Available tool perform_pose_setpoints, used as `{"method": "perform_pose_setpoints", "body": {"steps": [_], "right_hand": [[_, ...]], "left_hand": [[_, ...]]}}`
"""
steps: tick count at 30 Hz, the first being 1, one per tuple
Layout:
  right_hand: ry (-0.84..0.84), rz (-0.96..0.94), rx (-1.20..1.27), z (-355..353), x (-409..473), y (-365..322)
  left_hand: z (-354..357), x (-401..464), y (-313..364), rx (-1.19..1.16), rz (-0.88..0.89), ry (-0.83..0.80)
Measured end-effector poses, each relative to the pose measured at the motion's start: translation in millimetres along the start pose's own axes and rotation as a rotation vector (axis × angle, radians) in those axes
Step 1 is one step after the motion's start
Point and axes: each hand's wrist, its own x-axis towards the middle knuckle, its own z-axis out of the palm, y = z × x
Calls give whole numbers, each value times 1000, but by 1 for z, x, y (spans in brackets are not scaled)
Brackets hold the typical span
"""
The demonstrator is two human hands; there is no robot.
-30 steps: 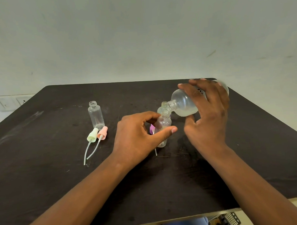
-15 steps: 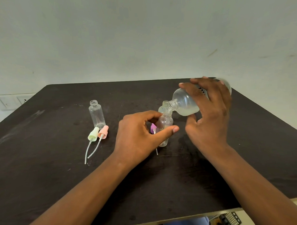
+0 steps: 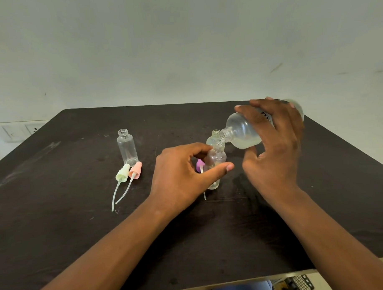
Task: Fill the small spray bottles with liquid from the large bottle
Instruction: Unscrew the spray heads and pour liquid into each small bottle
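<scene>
While the right hand (image 3: 273, 146) grips a large clear plastic bottle (image 3: 244, 133) tipped nearly level, its open neck sits just over the mouth of a small clear spray bottle (image 3: 216, 163) standing upright on the dark table (image 3: 80, 224). Curled round that small bottle, the left hand (image 3: 183, 177) holds it between thumb and fingers. Cloudy liquid lies in the large bottle's lower side. Behind stands a second small bottle (image 3: 214, 138); a third, open-necked (image 3: 127, 148), stands well to the left. Near it lie a pale green spray cap (image 3: 122, 173) and a pink spray cap (image 3: 135, 170) with dip tubes; a purple cap (image 3: 200, 165) lies beside the left fingers.
</scene>
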Motion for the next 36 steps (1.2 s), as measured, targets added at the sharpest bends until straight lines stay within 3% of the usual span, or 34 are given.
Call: {"method": "perform_pose_setpoints", "body": {"steps": [36], "right_hand": [[13, 7, -16, -1, 1, 0]], "left_hand": [[2, 0, -3, 21, 2, -10]]}}
